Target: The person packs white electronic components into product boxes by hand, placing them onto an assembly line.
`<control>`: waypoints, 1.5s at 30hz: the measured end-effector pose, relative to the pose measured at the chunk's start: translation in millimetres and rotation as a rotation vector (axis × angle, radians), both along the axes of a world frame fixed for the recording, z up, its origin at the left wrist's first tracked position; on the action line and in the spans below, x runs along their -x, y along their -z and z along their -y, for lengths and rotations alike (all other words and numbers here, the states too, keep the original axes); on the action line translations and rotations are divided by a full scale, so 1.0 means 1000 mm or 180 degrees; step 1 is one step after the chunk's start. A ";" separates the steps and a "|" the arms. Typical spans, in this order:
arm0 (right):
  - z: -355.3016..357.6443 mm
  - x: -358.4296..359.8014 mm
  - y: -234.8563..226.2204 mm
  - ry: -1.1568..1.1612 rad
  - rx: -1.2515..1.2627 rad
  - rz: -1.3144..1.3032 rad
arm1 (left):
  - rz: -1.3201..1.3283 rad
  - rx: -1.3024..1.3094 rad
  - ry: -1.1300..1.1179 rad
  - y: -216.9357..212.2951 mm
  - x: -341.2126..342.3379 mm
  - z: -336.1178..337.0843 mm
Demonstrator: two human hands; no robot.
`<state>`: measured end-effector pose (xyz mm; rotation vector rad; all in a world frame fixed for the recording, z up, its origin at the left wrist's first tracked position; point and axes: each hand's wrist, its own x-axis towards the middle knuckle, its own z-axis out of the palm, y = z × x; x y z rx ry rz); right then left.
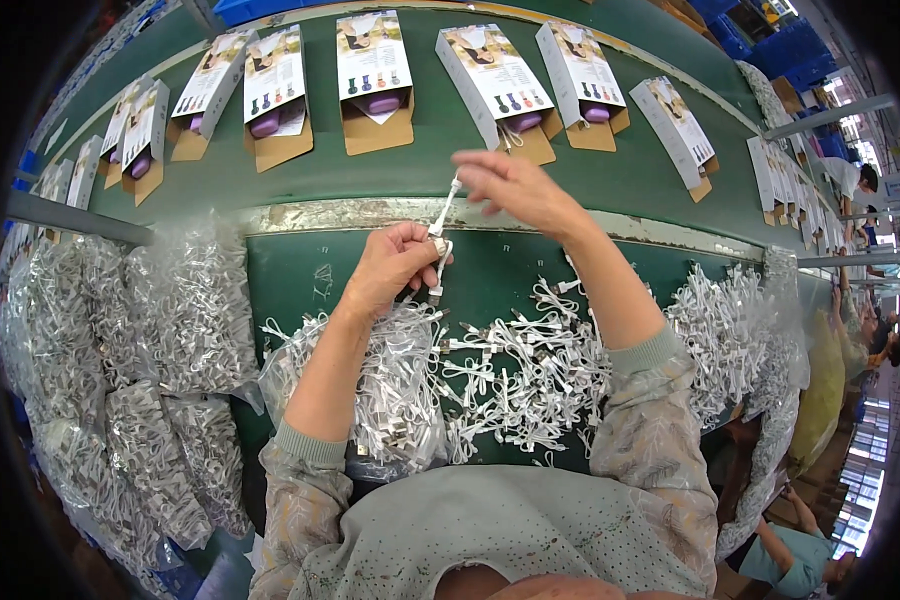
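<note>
My left hand (395,262) is closed on a white USB charging cable (437,228), gripping it just above the near edge of the belt. The cable's upper end stands up toward my right hand (520,190). That hand is slightly blurred, with its fingers stretched out and apart beside the cable end. Whether a fingertip touches the plug is unclear. Below my hands, a loose heap of white cables (530,370) covers part of the green table. Under my left forearm lies an opened clear plastic bag (395,400) full of the same cables.
Beyond a worn metal rail (320,215), a green conveyor belt (370,180) carries open-ended white boxes (375,60) with purple items inside. Stuffed clear bags of cables (195,310) crowd the left. Another cable pile (720,335) sits at right. Other people work farther right.
</note>
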<state>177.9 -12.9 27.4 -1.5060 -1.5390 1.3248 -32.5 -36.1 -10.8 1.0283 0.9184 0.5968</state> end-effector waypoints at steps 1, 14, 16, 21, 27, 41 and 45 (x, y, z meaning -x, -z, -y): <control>0.009 0.001 -0.005 -0.0318 0.0419 -0.0107 | 0.0002 -0.0077 0.0131 0.002 -0.003 0.001; -0.004 0.010 0.011 0.1575 -0.1198 -0.0439 | 0.0594 0.0080 -0.0835 0.016 0.001 0.005; -0.015 0.021 0.023 0.1811 -0.2058 0.0220 | 0.0506 -0.0090 -0.1067 0.021 0.006 0.007; -0.031 0.011 0.058 0.1506 -0.3248 0.1917 | 0.0142 -0.1027 -0.1660 0.009 -0.002 0.004; -0.013 -0.007 0.075 0.1300 -0.3309 0.2213 | -0.1148 -0.4000 -0.1252 0.013 -0.012 -0.058; 0.011 -0.015 0.053 0.0807 -0.1597 0.3023 | -0.2926 -0.3694 0.0688 0.020 -0.037 -0.080; 0.094 -0.049 0.001 -0.0165 -0.0196 0.2955 | -0.1581 -0.3250 0.1330 -0.008 -0.041 -0.007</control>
